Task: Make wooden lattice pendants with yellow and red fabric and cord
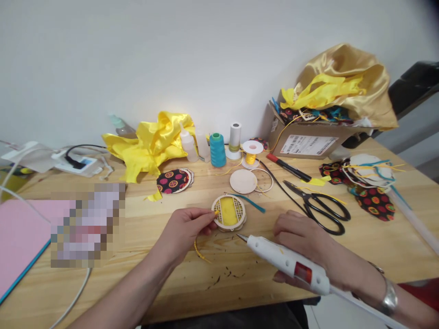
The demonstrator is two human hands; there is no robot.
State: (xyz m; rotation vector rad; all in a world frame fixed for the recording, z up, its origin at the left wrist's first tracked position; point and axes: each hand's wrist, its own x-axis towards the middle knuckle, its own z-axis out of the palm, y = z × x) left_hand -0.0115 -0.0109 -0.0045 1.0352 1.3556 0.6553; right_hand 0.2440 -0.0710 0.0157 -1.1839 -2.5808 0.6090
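My left hand [192, 228] pinches the left edge of a round wooden lattice frame [229, 212] with a yellow centre, and a bit of yellow cord shows at the fingertips. A braided yellow cord [200, 253] hangs below those fingers. My right hand [298, 237] is wrapped round a white hot glue gun [288, 262]. The gun's metal tip points left, just below and right of the frame, apart from it. Beyond the frame lie a teal strip [254, 203] and a plain wooden disc [243, 181] beside a thin wooden ring [270, 176].
Black scissors [318, 205] and a red-and-black marker [290, 168] lie at right. Thread spools, including a teal one [217, 151], and yellow satin [151, 141] stand near the wall. A cardboard box [305, 141] holds fabric. A pink board [27, 237] is at left.
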